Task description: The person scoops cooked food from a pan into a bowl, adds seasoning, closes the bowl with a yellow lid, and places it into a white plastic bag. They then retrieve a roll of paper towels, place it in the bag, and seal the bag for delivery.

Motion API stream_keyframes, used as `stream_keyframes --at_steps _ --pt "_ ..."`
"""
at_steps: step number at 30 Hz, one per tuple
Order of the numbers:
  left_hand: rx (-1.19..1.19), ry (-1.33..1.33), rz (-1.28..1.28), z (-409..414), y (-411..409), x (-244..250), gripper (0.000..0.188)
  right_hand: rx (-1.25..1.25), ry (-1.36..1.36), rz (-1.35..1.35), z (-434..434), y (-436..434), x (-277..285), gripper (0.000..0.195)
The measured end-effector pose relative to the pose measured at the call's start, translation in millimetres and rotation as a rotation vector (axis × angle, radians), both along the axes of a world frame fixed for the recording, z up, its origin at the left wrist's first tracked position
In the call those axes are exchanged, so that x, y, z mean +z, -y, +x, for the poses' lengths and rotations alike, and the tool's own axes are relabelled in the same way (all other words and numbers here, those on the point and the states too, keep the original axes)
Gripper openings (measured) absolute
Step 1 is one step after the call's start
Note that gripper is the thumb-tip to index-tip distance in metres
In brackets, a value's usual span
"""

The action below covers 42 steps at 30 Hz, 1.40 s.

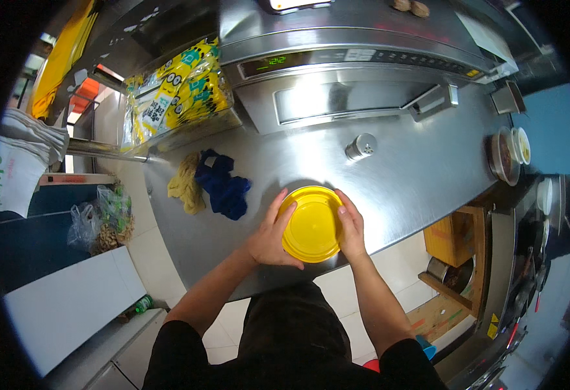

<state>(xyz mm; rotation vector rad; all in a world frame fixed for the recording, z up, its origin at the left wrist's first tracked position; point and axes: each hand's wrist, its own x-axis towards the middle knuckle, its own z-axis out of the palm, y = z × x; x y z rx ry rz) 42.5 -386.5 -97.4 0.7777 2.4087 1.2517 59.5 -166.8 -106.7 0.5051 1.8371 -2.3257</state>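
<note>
A round container with a yellow lid (312,225) is held between my hands over the near edge of the stainless steel counter (285,161). My left hand (275,234) grips its left side, with the thumb and fingers around the rim. Against its right side lie the fingers of my right hand (352,226). What the container holds is hidden under the lid. Beyond it, a metal-topped shaker (362,147) stands on the counter. To the left lie a crumpled dark blue cloth (224,185) and a tan cloth (187,184), touching each other.
A microwave-like steel appliance (343,95) with a green display stands at the back. Left of it is a box of yellow printed packets (182,92). Bowls (504,156) stand at the counter's right end. A cardboard box (448,239) sits on a lower wooden shelf at right.
</note>
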Motion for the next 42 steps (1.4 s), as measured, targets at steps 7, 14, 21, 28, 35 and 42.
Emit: stream_keyframes --at_steps 7,14,21,28,35,42 --pt "-0.003 -0.233 -0.175 9 -6 16 0.113 0.084 -0.005 0.054 -1 -5 7 0.058" --pt "0.082 -0.300 -0.058 14 -1 18 0.092 0.159 0.011 -0.312 -3 -19 4 0.076" --pt "0.095 0.191 0.306 1 14 18 0.072 0.180 0.095 -0.479 -8 -30 11 0.099" --pt "0.080 0.332 0.398 -2 16 16 0.064 0.100 0.127 -0.382 14 -39 2 0.099" --pt "0.078 0.426 0.469 -2 14 18 0.058 0.080 0.185 -0.324 26 -41 14 0.095" --pt "0.073 0.013 -0.101 28 9 47 0.086 0.244 0.058 -0.374 17 -39 2 0.068"
